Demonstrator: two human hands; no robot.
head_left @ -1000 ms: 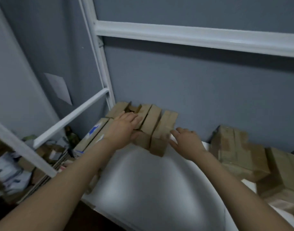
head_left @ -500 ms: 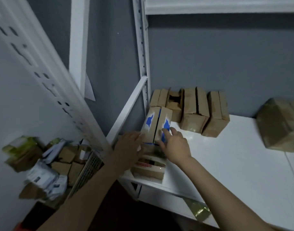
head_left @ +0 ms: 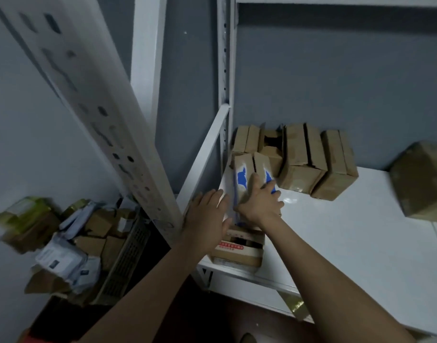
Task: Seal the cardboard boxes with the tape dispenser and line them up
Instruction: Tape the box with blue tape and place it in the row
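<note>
The right hand [head_left: 259, 204] covers the near end of the blue-marked box [head_left: 244, 174]. The low box [head_left: 239, 253] lies partly hidden under it and the left hand [head_left: 207, 216], its red print unreadable. The big box [head_left: 420, 179] is blurred and cut off at the right edge.

White shelf board [head_left: 348, 231] filled the right half, glossy, with a glare patch on it. Grey wall [head_left: 336, 82] behind. Slotted white post [head_left: 93, 107] cut diagonally across the left foreground, blurred. Second slotted post [head_left: 224, 70] stood upright at the board's back left corner, with a white brace [head_left: 205, 154] slanting down from it toward the front. White beam [head_left: 336, 0] at the very top edge. Floor at far left had a messy heap: green packets [head_left: 26, 211] upper left, grey mail bags [head_left: 61, 256] lower, slatted grey crate [head_left: 125, 256] at the heap's right edge. Yellowish shiny strip [head_left: 296, 305] showed under the board's front edge
</note>
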